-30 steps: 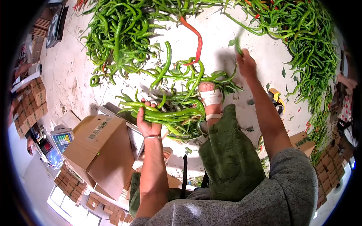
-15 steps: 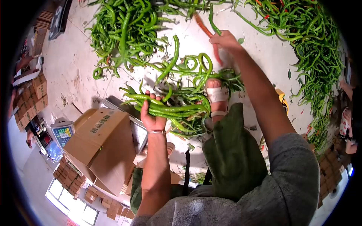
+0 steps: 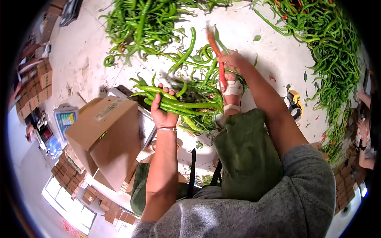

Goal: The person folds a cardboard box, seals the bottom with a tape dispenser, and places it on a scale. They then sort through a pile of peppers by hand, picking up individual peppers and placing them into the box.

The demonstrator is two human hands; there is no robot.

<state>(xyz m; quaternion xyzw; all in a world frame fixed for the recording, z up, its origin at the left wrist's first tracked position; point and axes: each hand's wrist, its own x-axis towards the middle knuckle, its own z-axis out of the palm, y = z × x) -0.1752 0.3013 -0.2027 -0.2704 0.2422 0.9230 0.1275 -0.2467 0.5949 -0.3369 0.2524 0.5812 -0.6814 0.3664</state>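
Note:
Several long green chili peppers (image 3: 186, 106) lie bunched in my left hand (image 3: 164, 109), whose fingers curl up around them. My right hand (image 3: 234, 61) grips a red chili pepper (image 3: 221, 65) together with a green chili pepper (image 3: 220, 41), above my sandalled foot (image 3: 230, 85). Loose green peppers (image 3: 204, 73) are strewn over the floor between my hands and the pile beyond. Under the left-hand bunch, more peppers and stems lie on the floor, partly hidden.
Big pepper piles lie at the upper left (image 3: 139, 27) and along the right (image 3: 333, 51). An open cardboard box (image 3: 107, 135) stands on a scale by my left arm, its display (image 3: 66, 121) beside it. A tape dispenser (image 3: 295, 105) rests at right. Another person's hand (image 3: 363, 129) shows at the right edge.
My right hand has come down toward my foot and nearer the left-hand bunch, carrying the red and green peppers. My left hand still holds its bunch; the view has shifted slightly.

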